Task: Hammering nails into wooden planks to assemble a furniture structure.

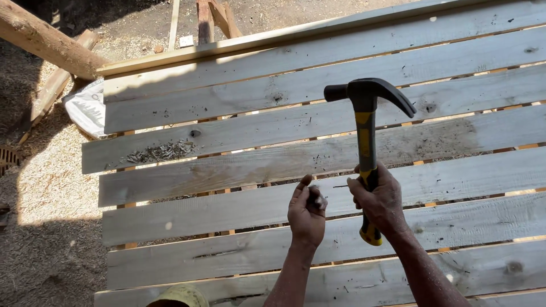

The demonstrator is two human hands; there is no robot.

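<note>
R hand (pixel 380 200) grips hammer (pixel 367 122) upright.

Hammer (pixel 367 108): matt black metal head, glossy yellow-and-black plastic-looking grip. Planks (pixel 284 165): pale, rough-sawn wood, knotted and stained. Nails (pixel 162 152): dull grey metal. Sack (pixel 88 108): white woven cloth.

Bare forearms and hands (pixel 341 207) (no sleeves, no gloves).

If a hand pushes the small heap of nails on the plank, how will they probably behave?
The nails lie loose in a scattered heap, so a push would probably spread them apart. They look thin and stiff, so they would likely slide or roll, not bend. Open gaps run beside the plank, so some might drop through.
</note>
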